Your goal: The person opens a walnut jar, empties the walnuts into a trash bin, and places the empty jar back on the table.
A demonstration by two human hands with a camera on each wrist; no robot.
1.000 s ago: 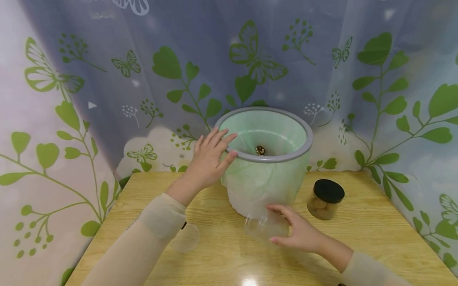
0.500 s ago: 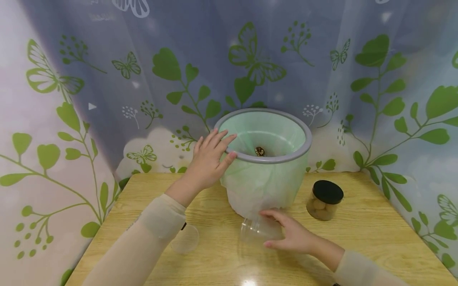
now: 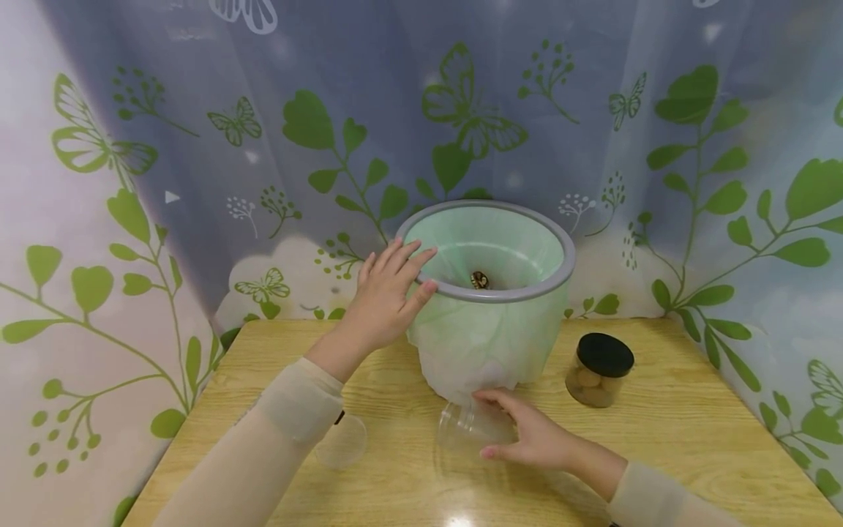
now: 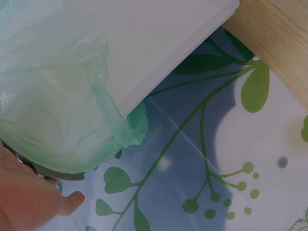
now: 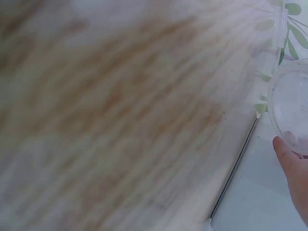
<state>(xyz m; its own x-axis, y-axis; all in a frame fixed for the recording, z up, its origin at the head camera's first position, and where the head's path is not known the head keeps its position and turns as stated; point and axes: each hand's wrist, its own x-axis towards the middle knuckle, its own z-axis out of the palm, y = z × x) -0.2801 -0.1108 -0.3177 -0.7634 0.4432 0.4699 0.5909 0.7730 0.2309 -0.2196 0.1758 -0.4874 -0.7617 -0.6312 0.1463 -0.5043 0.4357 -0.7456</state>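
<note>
A round bin [image 3: 490, 333] with a grey rim and a pale green bag liner [image 4: 57, 96] stands at the back of the wooden table [image 3: 658, 439]. My left hand [image 3: 411, 272] rests on the bin's left rim, fingers straight on top and thumb against the front edge. My right hand [image 3: 500, 427] grips a clear plastic cup [image 3: 464, 430] lying on its side on the table, just in front of the bin's base. The cup [image 5: 293, 110] shows at the right edge of the right wrist view. A small dark object [image 3: 479, 279] lies inside the bin.
A clear jar with a black lid [image 3: 598, 369], holding round brownish pieces, stands right of the bin. A clear round lid [image 3: 341, 441] lies on the table beside my left sleeve. A leaf-and-butterfly curtain [image 3: 197, 183] closes in the back and both sides.
My right hand has slid the clear cup a little to the left along the table, nearer the bin's base. The left hand has stayed on the rim.
</note>
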